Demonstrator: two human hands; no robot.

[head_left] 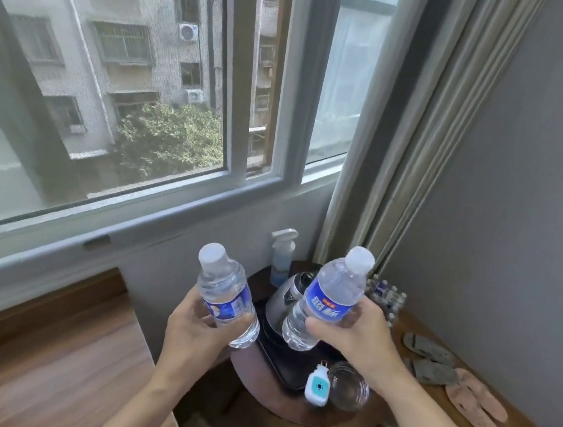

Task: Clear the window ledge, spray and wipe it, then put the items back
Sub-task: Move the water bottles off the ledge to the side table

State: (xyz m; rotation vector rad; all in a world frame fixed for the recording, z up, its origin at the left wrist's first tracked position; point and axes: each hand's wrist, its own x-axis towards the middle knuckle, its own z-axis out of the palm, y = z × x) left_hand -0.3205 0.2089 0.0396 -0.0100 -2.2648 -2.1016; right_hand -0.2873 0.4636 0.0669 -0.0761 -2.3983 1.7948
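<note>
The left grip (195,321) was closed around one water bottle (224,290); the right grip (351,335) was closed around a second water bottle (329,296). Both bottles were held in the air above the surface (260,364), below the window ledge (128,234). A spray bottle (282,257) stood at the far edge of the surface.

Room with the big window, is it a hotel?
Probably a hotel or guest room: a silver electric kettle on a black tray, pairs of thin flat slippers and spare clear water bottles suggest it.
</note>
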